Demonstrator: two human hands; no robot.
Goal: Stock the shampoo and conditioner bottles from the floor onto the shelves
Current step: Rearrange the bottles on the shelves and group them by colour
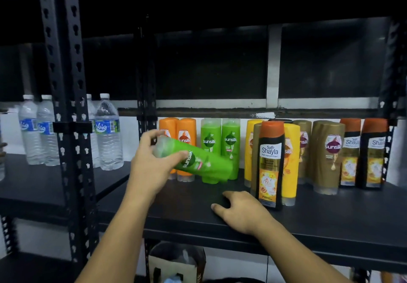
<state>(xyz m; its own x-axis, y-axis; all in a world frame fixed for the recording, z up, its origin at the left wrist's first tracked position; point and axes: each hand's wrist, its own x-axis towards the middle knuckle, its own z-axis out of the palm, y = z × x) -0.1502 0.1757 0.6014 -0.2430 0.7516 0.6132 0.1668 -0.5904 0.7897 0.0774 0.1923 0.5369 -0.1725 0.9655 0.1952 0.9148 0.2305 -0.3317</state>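
My left hand (pixel 152 163) grips a green Sunsilk bottle (pixel 198 163), tilted on its side above the black shelf (pixel 330 227), its cap end toward me. It hangs in front of two orange bottles (pixel 186 137) and two upright green bottles (pixel 220 141). My right hand (pixel 242 212) rests on the shelf with loosely curled fingers, holding nothing, just left of a black Safi Shayla bottle (pixel 269 166). Yellow bottles (pixel 290 163), gold bottles (pixel 328 155) and two more Shayla bottles (pixel 372 155) stand to the right.
Clear water bottles (pixel 108 133) stand on the adjoining left shelf, behind a black perforated upright post (pixel 68 106). A second post (pixel 146 80) rises behind the orange bottles. A box with a bag (pixel 176 260) sits below the shelf.
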